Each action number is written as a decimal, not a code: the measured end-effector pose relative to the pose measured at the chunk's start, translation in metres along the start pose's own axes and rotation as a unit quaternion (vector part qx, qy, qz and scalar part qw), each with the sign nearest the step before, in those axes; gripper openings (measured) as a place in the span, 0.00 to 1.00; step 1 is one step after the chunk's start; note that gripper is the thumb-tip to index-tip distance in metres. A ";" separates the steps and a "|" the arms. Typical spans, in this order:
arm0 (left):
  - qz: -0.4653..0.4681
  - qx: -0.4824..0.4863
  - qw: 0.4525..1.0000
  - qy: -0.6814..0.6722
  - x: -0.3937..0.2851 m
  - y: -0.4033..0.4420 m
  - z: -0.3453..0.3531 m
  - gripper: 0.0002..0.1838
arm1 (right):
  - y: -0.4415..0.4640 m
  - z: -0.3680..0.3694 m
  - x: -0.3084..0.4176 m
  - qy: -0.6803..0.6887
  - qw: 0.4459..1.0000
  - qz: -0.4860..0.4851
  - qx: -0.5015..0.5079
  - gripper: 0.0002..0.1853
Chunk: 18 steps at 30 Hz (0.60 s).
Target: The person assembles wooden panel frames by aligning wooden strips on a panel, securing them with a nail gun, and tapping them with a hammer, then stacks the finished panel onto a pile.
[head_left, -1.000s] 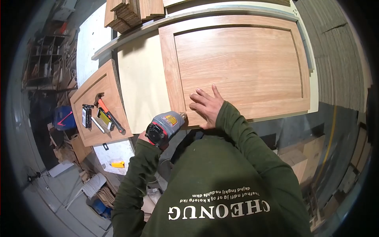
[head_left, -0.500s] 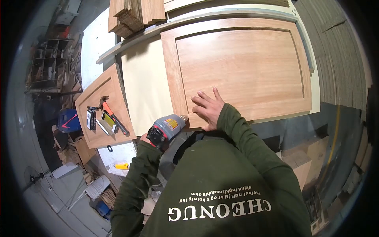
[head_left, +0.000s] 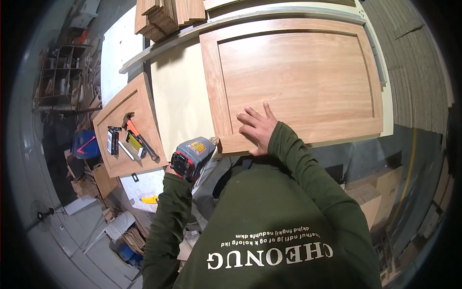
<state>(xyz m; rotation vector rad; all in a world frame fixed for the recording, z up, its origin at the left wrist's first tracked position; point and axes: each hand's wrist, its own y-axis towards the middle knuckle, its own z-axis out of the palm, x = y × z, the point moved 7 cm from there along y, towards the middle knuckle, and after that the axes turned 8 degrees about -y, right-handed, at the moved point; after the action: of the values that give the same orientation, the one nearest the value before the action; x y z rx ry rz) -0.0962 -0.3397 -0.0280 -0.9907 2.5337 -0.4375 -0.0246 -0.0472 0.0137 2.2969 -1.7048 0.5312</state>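
My left hand (head_left: 171,170) grips a grey and red power tool (head_left: 193,153), whose body hides most of the fingers. The tool's metal nose is at the near left corner of a framed wooden panel (head_left: 293,72); whether it touches is unclear. My right hand (head_left: 258,129) lies palm down with spread fingers on the panel's near left part, holding nothing. Under the panel is a pale board (head_left: 180,96).
Left, a smaller wooden panel (head_left: 109,126) carries a hammer (head_left: 139,137), a black box (head_left: 112,142) and a yellow-black item. A yellow tool (head_left: 149,199) lies below it. Wood strips (head_left: 161,21) are stacked behind a long rail (head_left: 192,34). Stacked sheets (head_left: 409,82) stand right.
My left hand has moved the tool left, and its nose has shifted from over the panel's frame to the panel's left edge. My right hand stays on the panel. The view has shifted slightly.
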 end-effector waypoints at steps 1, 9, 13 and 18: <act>-0.004 0.001 1.000 0.000 -0.001 -0.001 -0.002 0.23 | 0.000 0.000 0.000 -0.003 1.000 -0.001 0.001 0.32; -0.078 -0.066 0.989 -0.109 -0.036 -0.013 -0.039 0.16 | 0.001 -0.003 0.002 -0.017 1.000 0.000 0.007 0.32; -0.127 -0.083 0.964 -0.220 -0.078 -0.026 -0.048 0.15 | -0.002 0.000 0.001 -0.016 1.000 0.009 -0.013 0.32; -0.177 -0.052 0.954 -0.238 -0.099 -0.030 -0.045 0.14 | -0.007 -0.002 0.002 -0.012 0.999 0.026 -0.016 0.32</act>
<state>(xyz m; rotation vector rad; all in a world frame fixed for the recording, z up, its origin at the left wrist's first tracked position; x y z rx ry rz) -0.0329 -0.2852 0.0475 -1.4061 1.9677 -0.1347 -0.0179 -0.0456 0.0166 2.2500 -1.7751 0.4848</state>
